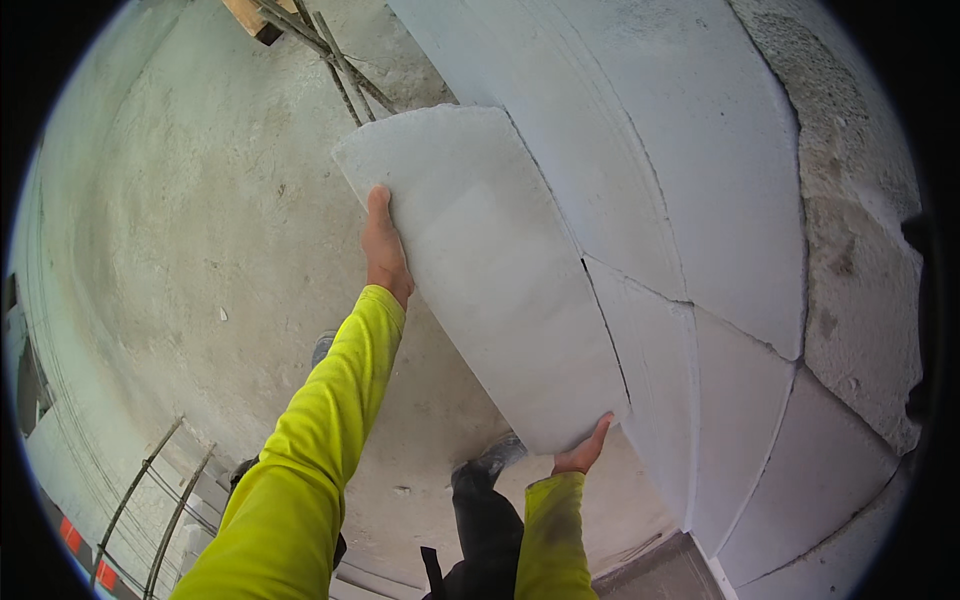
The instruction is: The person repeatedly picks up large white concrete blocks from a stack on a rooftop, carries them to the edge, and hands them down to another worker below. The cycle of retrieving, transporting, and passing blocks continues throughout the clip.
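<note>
The left hand (388,248) has its thumb stretched along the long left edge of the pale grey slab (485,270), its other fingers hidden behind it, so how far they curl cannot be told. The right hand (580,455) cups the slab's lower end near its right corner, one digit pointing up beside that corner, the rest out of sight. Held between both, the slab tilts with its top leaning left, a thin dark gap showing along part of its right edge. Right of the slab spreads a wall of jointed grey panels (720,170), with rough concrete (850,230) beyond. Left of it is the dusty floor (200,230); above its top end, thin rods (335,55); below it, a shoe (500,455).
</note>
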